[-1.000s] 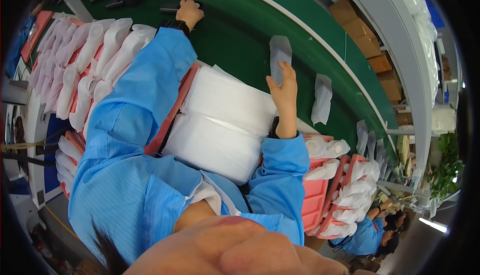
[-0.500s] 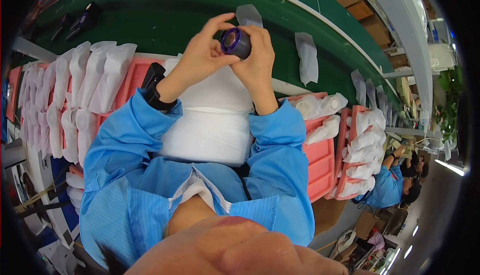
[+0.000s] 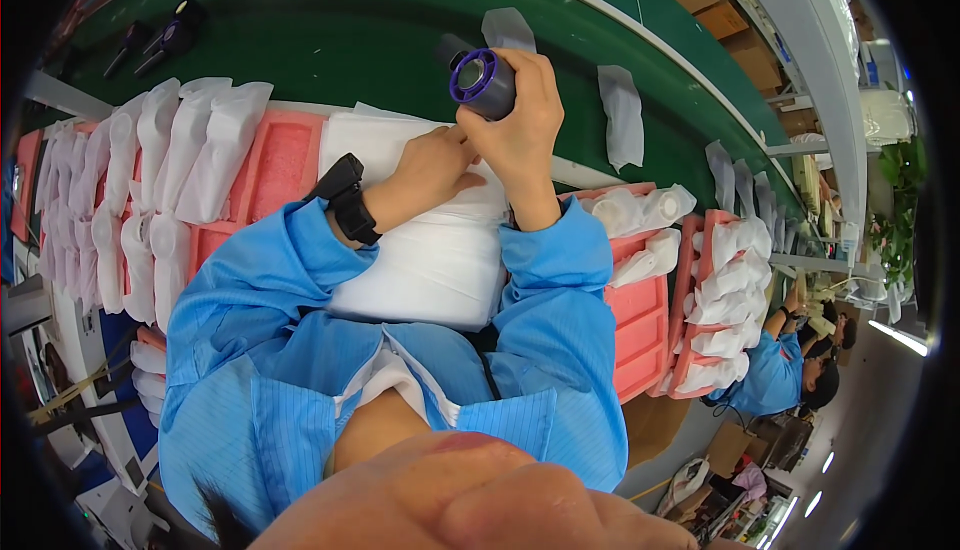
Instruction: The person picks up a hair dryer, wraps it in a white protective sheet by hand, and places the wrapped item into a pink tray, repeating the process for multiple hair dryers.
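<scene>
Purple-rimmed device [image 3: 486, 88], unwrapped, clasped in curled fingers of right hand [image 3: 527, 115] above green work surface [image 3: 350, 60]; left hand [image 3: 425, 172] over white sheets [image 3: 420, 275], cannot tell whether pinching; white-wrapped pieces [image 3: 222, 165] already in pink trays [image 3: 277, 172], dark devices [image 3: 178, 36] beyond unwrapped

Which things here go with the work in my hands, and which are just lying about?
Likely part of the work:
- purple-rimmed dark device, in your right hand
- white sheet stack, under your left hand
- white-wrapped pieces in pink trays
- dark devices at upper left

Probably just lying about:
- cardboard boxes, upper right
- green plant, far right
</scene>
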The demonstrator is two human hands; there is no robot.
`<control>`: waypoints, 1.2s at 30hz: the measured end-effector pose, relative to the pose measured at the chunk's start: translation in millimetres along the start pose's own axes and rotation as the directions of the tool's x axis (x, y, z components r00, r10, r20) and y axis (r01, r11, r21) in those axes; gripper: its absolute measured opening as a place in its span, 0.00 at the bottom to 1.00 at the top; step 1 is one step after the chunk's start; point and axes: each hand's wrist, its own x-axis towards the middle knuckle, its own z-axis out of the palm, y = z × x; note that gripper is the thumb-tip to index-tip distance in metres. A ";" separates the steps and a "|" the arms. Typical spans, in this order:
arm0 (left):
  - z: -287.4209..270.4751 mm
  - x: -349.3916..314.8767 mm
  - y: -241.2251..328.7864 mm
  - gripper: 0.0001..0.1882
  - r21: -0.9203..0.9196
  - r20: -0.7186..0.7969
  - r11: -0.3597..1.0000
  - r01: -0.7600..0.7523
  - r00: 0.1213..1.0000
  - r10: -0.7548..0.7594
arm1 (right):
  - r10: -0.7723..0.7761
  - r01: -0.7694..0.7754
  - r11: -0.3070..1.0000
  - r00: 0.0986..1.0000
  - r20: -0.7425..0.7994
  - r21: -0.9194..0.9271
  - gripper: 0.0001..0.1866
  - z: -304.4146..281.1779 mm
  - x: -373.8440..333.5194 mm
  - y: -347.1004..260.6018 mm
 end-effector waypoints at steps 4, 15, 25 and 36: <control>4.4 0.5 1.0 0.12 0.047 -0.027 0.999 -0.008 1.000 0.009 | 0.042 -0.045 0.995 0.998 0.038 0.089 0.25 -10.0 1.9 1.5; -52.2 12.1 -40.7 0.06 -0.730 0.156 0.664 0.163 0.985 -0.071 | 0.256 -0.261 0.880 0.964 0.066 0.398 0.31 -93.4 17.5 -1.9; -113.9 7.4 -18.7 0.04 -0.757 0.110 0.617 0.213 0.973 -0.201 | 0.106 -0.212 0.874 0.961 0.255 0.438 0.27 -86.2 17.1 -3.4; -112.9 0.4 6.6 0.08 -1.000 0.006 -0.026 -0.002 0.952 -0.306 | -0.041 -0.010 0.980 0.968 0.249 0.199 0.31 -24.2 3.5 -22.8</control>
